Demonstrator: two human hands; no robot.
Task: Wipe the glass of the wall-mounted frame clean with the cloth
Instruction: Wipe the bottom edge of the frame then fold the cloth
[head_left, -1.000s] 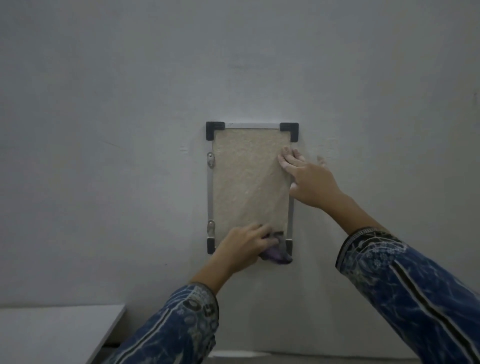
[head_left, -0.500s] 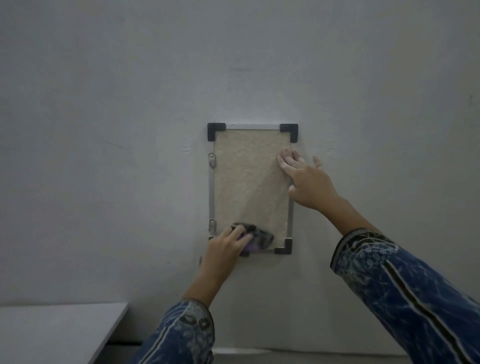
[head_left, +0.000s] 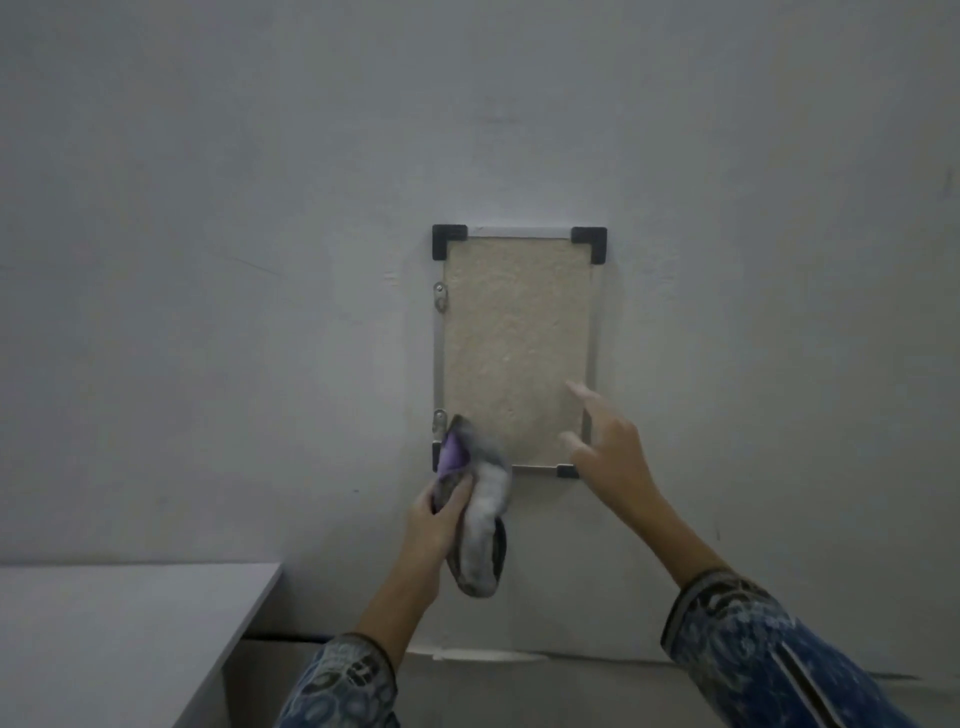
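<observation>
A tall rectangular frame (head_left: 517, 347) hangs on the grey wall, with a beige textured sheet behind its glass, a thin metal rim and black corner pieces. My left hand (head_left: 435, 525) is below the frame's lower left corner, shut on a grey and purple cloth (head_left: 478, 512). The cloth's top end covers that corner, and the rest hangs down past my wrist. My right hand (head_left: 609, 451) hovers at the lower right corner with fingers spread, and it looks just off the glass.
A white table top (head_left: 119, 629) fills the lower left, its right edge running close to my left sleeve. The wall around the frame is bare. A pale strip (head_left: 478, 653) runs along the wall's base.
My left hand dropped below the frame's lower left corner and the cloth now hangs loose. My right hand came off the upper right of the glass and slid down to the lower right corner.
</observation>
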